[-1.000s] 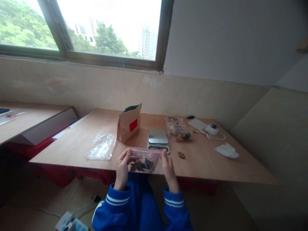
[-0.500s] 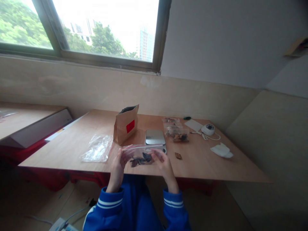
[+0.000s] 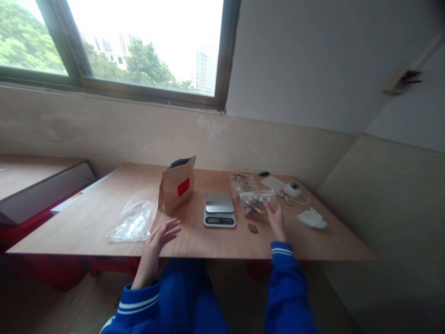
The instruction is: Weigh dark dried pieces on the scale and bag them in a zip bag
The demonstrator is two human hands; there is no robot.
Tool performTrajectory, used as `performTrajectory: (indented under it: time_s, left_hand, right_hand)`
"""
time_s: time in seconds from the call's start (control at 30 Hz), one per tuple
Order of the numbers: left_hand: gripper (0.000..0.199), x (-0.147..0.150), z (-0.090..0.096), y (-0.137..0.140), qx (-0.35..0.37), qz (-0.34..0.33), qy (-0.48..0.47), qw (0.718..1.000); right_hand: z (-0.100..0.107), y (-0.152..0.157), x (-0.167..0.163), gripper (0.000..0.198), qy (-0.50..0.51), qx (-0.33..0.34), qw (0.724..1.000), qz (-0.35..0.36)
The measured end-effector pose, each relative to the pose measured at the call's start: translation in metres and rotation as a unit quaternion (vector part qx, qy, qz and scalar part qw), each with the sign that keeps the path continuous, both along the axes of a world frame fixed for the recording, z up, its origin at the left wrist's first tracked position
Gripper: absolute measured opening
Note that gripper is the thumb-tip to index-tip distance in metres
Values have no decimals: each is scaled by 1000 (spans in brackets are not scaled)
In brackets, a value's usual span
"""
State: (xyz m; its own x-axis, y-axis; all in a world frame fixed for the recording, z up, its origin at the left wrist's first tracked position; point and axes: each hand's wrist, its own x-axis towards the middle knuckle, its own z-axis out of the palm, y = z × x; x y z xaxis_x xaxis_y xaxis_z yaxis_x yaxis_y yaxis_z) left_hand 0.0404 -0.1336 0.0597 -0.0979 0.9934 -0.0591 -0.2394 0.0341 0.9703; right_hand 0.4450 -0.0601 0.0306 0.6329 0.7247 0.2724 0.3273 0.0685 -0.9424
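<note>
My right hand (image 3: 274, 216) grips the right side of a clear zip bag (image 3: 256, 200) with dark dried pieces inside, held at the near end of a row of similar filled bags (image 3: 241, 182). My left hand (image 3: 162, 234) is empty, its fingers stretched out over the table's front part. It is between the flat clear plastic bags (image 3: 134, 221) and the kitchen scale (image 3: 219, 208), touching neither. Nothing lies on the scale's metal plate. A small brown piece (image 3: 252, 228) rests on the table below the zip bag.
A brown paper pouch (image 3: 176, 185) with a red label stands upright, its top open. To the right are a white round device (image 3: 292, 189) with a cable, a crumpled white tissue (image 3: 312, 218), a white card (image 3: 273, 183) and a green-handled tool (image 3: 264, 174). A wall with a window backs the table (image 3: 194, 246).
My right hand has carried the zip bag from in front of the scale to the filled bags on the right. My left hand has let go of it and moved left, fingers open.
</note>
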Motion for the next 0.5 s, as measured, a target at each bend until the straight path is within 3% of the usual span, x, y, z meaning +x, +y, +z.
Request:
performTrajectory:
  time_s: [0.1,0.2,0.33,0.5]
  left_hand:
    - [52,-3,-3,1,-2,4,8,1000]
    - [51,-5,-5,2,-7,10,12,1000]
    - [51,-5,-6,3,-11,6,21,1000]
    - [52,-6,-7,3,-14,0,31,999]
  right_hand:
    - [-11,1,0,91,-71,-27,995,-67]
    - [-27,-8,-9,86,-207,-76,966,-133]
    - [-42,-12,-22,67,-292,-145,944,-59]
    - [-34,1,-25,63,-306,-179,935,-11]
